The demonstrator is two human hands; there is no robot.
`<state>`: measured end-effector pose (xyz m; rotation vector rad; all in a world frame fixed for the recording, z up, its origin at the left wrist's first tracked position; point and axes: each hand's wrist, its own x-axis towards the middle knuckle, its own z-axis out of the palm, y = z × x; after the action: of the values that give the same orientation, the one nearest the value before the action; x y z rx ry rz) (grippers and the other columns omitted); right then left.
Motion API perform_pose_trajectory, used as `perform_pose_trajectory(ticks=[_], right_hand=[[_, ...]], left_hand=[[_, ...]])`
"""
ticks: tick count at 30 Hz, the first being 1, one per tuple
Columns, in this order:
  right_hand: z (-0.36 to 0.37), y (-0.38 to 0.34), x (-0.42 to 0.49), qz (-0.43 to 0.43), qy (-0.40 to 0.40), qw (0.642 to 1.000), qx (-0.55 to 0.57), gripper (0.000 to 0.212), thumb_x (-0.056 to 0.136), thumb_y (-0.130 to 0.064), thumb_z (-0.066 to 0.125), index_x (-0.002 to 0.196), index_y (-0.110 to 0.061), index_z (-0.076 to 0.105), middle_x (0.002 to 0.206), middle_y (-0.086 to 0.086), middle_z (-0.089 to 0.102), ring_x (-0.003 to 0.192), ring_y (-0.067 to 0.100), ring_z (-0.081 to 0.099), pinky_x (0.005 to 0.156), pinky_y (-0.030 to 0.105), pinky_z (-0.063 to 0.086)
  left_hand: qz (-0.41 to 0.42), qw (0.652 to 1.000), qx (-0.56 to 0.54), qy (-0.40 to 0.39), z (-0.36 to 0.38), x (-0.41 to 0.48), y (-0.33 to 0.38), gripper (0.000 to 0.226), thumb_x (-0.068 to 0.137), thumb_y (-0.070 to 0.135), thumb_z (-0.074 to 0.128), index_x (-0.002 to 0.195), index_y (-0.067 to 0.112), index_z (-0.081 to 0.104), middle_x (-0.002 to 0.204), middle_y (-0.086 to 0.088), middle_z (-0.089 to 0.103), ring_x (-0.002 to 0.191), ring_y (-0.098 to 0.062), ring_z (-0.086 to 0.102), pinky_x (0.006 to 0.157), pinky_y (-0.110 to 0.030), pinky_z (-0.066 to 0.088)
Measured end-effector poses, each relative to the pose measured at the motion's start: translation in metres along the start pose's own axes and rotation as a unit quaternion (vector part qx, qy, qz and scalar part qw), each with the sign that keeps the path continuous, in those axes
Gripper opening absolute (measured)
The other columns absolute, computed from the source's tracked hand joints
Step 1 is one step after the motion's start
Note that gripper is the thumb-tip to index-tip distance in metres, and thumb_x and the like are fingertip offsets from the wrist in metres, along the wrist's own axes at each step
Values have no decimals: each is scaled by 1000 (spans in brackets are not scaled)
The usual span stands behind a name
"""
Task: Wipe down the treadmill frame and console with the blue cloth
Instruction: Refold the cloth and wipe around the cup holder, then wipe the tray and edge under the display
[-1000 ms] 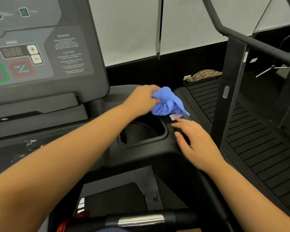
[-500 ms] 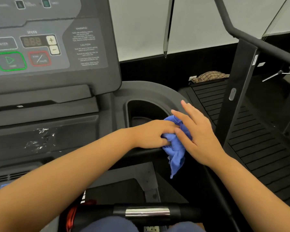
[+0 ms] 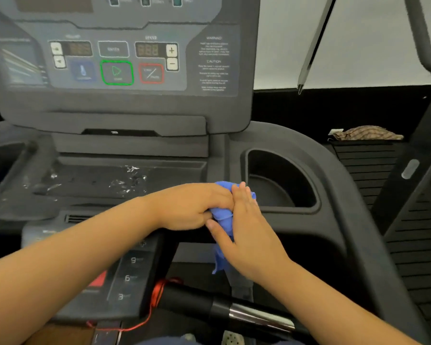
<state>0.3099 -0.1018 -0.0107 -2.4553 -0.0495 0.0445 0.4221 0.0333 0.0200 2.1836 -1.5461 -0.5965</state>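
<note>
Though bunched, blue cloth (image 3: 225, 221) hanging vertically.

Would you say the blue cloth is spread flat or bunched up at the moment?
Bunched up: the blue cloth is crumpled between the left hand and right hand, one end dangling below.

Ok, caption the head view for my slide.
Both hands bunch the blue cloth beside the treadmill's cup holder.

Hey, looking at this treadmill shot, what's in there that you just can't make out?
Head view only:
- Blue cloth: mostly covered by the left hand and right hand, so its fold and contact with the frame are hidden.
- Warning text on the console: blurred and too small to read.
- Top display: cut off by the upper edge.
- Cup holder: its bottom is in shadow.
</note>
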Motion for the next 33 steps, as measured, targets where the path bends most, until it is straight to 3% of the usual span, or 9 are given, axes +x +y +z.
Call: perform_pose_trajectory(ticks=[3,7,9,11,15,18,20,24,33], right_hand=[[-1,-12,17,-6,-55,996,63,80,93,-54,42,152,-23,-4,160,-9,-9,145,2,-6,115,17,2],[-1,-43,46,-66,-103,991,-56,56,97,-37,42,146,-13,27,151,3,31,140,17,25,116,25,17],[1,-65,61,-45,-129,986,-97,46,94,-26,44,137,-11,36,126,7,51,113,23,46,91,23,33],[2,-78,72,-30,-142,978,-153,42,93,-23,43,133,-11,40,118,9,55,102,26,50,76,26,28],[-1,-77,79,-16,-183,972,-144,46,96,-28,38,141,-17,37,143,0,42,125,20,44,94,28,36],[3,-68,78,-14,-204,976,-76,61,93,-52,41,149,-35,22,153,-23,16,142,-1,12,110,22,19],[10,-64,81,-40,-188,979,-72,57,92,-52,43,145,-43,24,152,-27,15,143,-1,11,112,20,18],[22,-62,98,-35,-189,980,-58,52,98,-35,42,147,-35,24,143,-29,16,142,-4,11,107,9,13],[67,-92,152,-118,-177,972,-100,51,100,-30,42,148,-23,29,158,-6,17,145,4,7,107,8,3]], left_hand=[[-24,997,-2,69,-6,-22,-7,56,72,-1,45,120,24,61,114,44,44,113,25,34,100,-6,27],[-113,987,-12,111,-6,-61,-24,46,74,6,40,109,24,63,112,23,58,107,16,46,96,-21,40],[-132,982,-32,128,-7,-83,-29,41,79,11,48,116,24,60,115,17,59,106,9,50,93,-18,39],[-163,966,-42,197,-10,-114,-35,47,83,29,55,129,32,50,128,19,53,118,7,46,99,-13,34],[-311,888,46,336,-7,-193,-49,64,84,60,32,140,30,37,140,20,35,141,1,19,118,-28,7],[-398,846,98,342,3,-231,-63,77,83,66,21,147,22,28,154,10,24,145,-7,5,115,-40,-1],[-432,830,109,334,13,-243,-72,85,82,69,18,150,18,19,159,2,12,144,-10,-5,114,-43,-3],[-447,813,21,374,33,-240,-79,88,81,69,14,152,17,10,159,4,1,141,-5,-15,115,-34,-8],[-377,760,-82,523,51,-217,-64,55,100,38,23,148,11,25,153,7,23,143,-2,5,112,-7,4]])
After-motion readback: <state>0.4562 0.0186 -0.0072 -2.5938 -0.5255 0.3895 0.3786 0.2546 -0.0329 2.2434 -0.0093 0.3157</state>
